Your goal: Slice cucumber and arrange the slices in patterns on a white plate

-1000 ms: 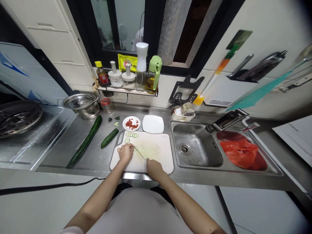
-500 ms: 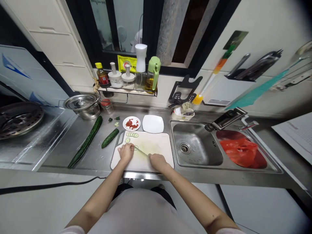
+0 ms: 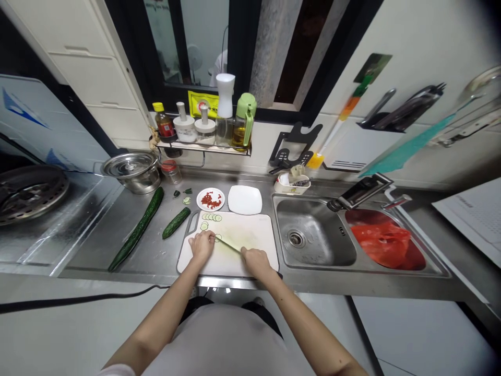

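On the white cutting board (image 3: 250, 230) my left hand (image 3: 202, 244) is curled over a piece of cucumber that its fingers mostly hide. My right hand (image 3: 255, 260) is closed on the handle of a knife (image 3: 228, 244), whose blade points left to the fingertips of my left hand. Several thin cucumber slices (image 3: 210, 218) lie at the board's far left corner. A half cucumber (image 3: 176, 222) and a long whole cucumber (image 3: 136, 227) rest on the steel counter to the left of the board.
Behind the board stand a small dish of red chopped bits (image 3: 210, 199) and a white square plate (image 3: 245, 199). A sink (image 3: 313, 237) lies right of the board, then a basin with a red bag (image 3: 385, 242). A lidded steel pot (image 3: 131, 169) and a condiment shelf (image 3: 203, 130) stand behind.
My right hand has shifted a little to the right and away from me with the knife, so the blade lies flatter across the board. My left hand has stayed in place.
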`<move>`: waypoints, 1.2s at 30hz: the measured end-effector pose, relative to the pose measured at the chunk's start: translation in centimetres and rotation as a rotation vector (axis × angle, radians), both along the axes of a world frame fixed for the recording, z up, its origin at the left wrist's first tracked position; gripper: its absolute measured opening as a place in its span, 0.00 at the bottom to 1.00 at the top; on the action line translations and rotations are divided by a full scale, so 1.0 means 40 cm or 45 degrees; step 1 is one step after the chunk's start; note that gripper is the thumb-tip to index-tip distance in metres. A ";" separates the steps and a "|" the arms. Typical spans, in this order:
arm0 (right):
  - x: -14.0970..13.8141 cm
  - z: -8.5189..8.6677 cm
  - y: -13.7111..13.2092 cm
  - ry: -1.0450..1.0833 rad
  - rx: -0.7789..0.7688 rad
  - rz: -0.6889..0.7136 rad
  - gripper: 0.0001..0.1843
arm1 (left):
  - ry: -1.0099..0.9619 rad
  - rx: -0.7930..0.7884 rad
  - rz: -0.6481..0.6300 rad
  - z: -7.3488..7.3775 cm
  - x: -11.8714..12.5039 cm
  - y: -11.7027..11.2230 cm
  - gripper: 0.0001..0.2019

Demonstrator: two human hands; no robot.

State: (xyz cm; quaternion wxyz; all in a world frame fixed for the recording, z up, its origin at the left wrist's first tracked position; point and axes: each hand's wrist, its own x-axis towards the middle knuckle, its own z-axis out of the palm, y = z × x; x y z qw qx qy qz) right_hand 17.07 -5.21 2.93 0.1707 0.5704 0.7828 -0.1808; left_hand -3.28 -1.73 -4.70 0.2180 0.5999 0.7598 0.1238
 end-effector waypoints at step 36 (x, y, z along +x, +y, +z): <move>0.052 -0.037 -0.074 0.224 -0.067 -0.440 0.18 | -0.163 -0.015 0.341 0.015 -0.088 0.061 0.08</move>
